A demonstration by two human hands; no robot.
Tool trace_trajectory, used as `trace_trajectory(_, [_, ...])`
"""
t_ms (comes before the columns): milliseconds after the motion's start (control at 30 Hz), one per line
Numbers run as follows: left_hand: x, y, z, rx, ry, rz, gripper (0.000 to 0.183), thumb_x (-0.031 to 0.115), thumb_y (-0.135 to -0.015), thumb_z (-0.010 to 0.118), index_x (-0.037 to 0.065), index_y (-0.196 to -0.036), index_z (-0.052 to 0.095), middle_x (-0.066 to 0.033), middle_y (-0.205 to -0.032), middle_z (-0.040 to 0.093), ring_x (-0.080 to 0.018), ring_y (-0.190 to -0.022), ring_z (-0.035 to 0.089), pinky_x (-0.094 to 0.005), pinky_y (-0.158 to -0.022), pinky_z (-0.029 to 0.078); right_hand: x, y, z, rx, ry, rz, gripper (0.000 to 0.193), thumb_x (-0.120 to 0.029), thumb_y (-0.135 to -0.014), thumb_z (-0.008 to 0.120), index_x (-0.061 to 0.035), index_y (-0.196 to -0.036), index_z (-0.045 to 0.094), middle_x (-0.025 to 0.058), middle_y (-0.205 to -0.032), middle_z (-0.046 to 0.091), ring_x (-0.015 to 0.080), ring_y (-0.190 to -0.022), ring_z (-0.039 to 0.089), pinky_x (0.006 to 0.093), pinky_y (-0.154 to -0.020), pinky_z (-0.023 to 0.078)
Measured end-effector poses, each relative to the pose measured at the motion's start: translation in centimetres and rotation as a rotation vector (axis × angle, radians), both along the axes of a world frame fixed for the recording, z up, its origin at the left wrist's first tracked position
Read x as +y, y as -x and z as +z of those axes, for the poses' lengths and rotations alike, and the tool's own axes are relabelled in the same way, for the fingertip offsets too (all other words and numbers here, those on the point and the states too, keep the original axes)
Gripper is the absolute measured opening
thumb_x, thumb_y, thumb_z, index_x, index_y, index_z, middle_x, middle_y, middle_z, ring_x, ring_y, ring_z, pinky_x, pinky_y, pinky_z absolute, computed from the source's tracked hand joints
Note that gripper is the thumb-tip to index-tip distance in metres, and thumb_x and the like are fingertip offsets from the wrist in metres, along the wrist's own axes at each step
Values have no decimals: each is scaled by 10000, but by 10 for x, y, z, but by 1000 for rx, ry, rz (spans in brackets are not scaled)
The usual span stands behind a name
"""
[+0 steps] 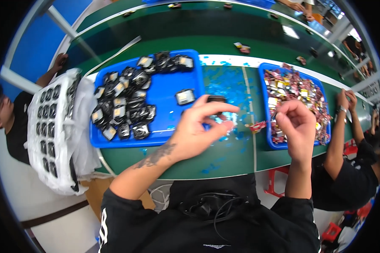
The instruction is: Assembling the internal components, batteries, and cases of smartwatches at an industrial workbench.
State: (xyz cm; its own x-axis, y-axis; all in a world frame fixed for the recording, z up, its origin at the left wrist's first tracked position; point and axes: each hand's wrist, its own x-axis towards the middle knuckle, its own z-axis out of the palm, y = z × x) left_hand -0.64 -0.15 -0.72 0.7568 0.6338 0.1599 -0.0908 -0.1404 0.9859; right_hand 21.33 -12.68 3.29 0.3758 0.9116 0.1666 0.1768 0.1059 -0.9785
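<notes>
Hovering nr blk unit (216, 99), L hand (196, 129) is by unreadable pale label (185, 97)

Place: factory assembly area | long green workbench (190, 166) | blue parts trays (166, 95) | workers (346, 181) alongside

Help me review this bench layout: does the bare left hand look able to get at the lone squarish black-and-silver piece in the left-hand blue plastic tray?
Probably yes: the left hand looks close beside that piece, whose upper face is uncovered, though the fingers point away.
</notes>
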Motion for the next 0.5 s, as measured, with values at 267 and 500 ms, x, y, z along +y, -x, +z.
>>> trace_trajectory(267, [-8, -3, 4, 85, -94, -44, 110, 42, -814, 729, 7, -917, 713, -81, -954, 640, -170, -917, 608, -295, -815, 493, 23, 54, -24, -53, -69, 56, 103, 54, -848, 643, 15, -926, 587, 68, -928, 602, 111, -811, 587, 238, -720, 490])
trace_trajectory(500, [-5, 0, -2, 103, -107, 23, 102, 71, -865, 689, 0, -933, 716, -83, -925, 651, -147, -845, 628, -269, -777, 492, 24, 63, -22, -702, -307, 1, 155, 93, -797, 649, 10, -899, 569, 116, -864, 576, 189, -735, 584, 284, -635, 486])
